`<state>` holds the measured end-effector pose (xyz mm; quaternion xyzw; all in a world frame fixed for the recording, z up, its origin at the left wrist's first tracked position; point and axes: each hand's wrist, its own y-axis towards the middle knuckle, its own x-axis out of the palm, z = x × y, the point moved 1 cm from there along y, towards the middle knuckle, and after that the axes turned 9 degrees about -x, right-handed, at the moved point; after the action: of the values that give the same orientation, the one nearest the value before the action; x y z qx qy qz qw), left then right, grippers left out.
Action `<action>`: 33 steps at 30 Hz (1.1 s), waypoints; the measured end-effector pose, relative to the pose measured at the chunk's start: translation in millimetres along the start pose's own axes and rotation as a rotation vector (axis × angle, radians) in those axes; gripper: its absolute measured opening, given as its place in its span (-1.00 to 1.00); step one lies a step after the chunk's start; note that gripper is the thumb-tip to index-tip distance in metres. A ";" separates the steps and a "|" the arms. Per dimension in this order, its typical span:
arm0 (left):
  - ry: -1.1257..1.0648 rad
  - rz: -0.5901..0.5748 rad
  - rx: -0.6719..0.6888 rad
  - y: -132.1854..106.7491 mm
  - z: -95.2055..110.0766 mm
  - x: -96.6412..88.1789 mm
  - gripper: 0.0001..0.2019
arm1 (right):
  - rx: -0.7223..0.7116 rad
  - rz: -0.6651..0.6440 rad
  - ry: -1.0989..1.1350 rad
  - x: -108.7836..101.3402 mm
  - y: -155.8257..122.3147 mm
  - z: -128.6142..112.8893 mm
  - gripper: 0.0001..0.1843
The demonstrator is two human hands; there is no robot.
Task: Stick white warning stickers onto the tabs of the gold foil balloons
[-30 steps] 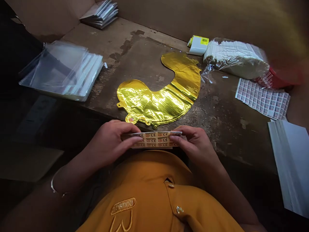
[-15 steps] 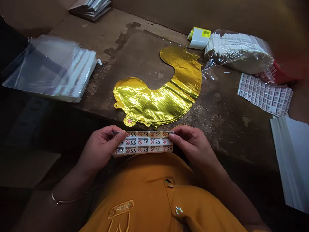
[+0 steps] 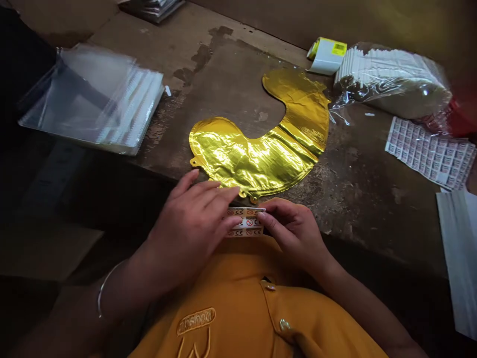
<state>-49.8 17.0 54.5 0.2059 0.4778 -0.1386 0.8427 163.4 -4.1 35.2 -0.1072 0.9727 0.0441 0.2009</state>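
A flat gold foil balloon (image 3: 261,144), curved like a hook, lies on the worn brown table (image 3: 354,174). Just below its near edge I hold a small sheet of CE warning stickers (image 3: 246,222) close to my orange shirt. My right hand (image 3: 294,231) pinches the sheet's right end. My left hand (image 3: 194,228) lies over the sheet's left part, fingers stretched across it and touching it. Most of the sheet is hidden under my left hand.
A stack of clear plastic bags (image 3: 97,99) lies at the left. At the back right are a yellow-white box (image 3: 328,54) and a plastic-wrapped white bundle (image 3: 391,79). A larger sticker sheet (image 3: 428,154) and white sheets (image 3: 458,248) lie at the right.
My left hand has moved from the sheet's left end to lie across it, covering most of the stickers. The right hand keeps its hold.
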 end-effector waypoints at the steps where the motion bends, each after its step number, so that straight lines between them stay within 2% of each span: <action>1: -0.051 -0.111 0.001 5.0 -0.6 2.1 -0.73 | -0.026 -0.016 -0.004 2.6 0.6 -0.5 -0.88; 4: -0.224 -0.388 -0.147 16.0 -9.0 5.6 -0.83 | -0.059 -0.046 -0.040 9.9 2.3 -1.5 -0.89; 7: -0.398 -0.517 -0.305 19.9 -17.0 5.6 -0.82 | -0.055 -0.040 -0.088 15.0 4.7 -0.9 -0.88; 10: -0.507 -0.539 -0.378 19.3 -20.6 7.0 -0.83 | -0.044 -0.054 -0.104 16.9 7.9 0.1 -0.87; 13: -0.583 -0.562 -0.468 17.0 -22.6 11.0 -0.82 | -0.055 -0.146 -0.152 13.8 12.2 -2.9 -0.87; 15: -0.660 -0.592 -0.546 15.8 -23.8 13.5 -0.82 | -0.168 -0.112 -0.314 8.1 16.6 -9.5 -0.91; 17: -0.722 -0.608 -0.600 15.4 -25.0 14.7 -0.82 | -0.334 -0.025 -0.518 2.2 22.2 -18.1 -0.85; 19: -0.745 -0.600 -0.612 16.0 -26.1 15.0 -0.83 | -0.452 -0.026 -0.631 -0.5 28.6 -24.5 -0.82; 22: -0.753 -0.581 -0.594 17.7 -28.3 15.6 -0.83 | -0.486 -0.127 -0.636 1.6 37.1 -26.7 -0.88; 24: -0.756 -0.587 -0.588 18.6 -30.0 16.8 -0.82 | -0.473 -0.146 -0.625 4.5 40.3 -24.9 -0.90; 27: -0.777 -0.617 -0.603 19.5 -32.5 18.4 -0.82 | -0.483 -0.127 -0.611 7.9 41.5 -21.6 -0.93; 33: -0.856 -0.715 -0.681 20.2 -34.7 17.3 -0.81 | -0.627 -0.035 -0.677 9.7 38.0 -16.8 -0.94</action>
<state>-58.3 50.8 28.0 -0.3174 0.1564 -0.3211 0.8785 139.7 28.8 48.3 -0.1588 0.7900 0.3655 0.4659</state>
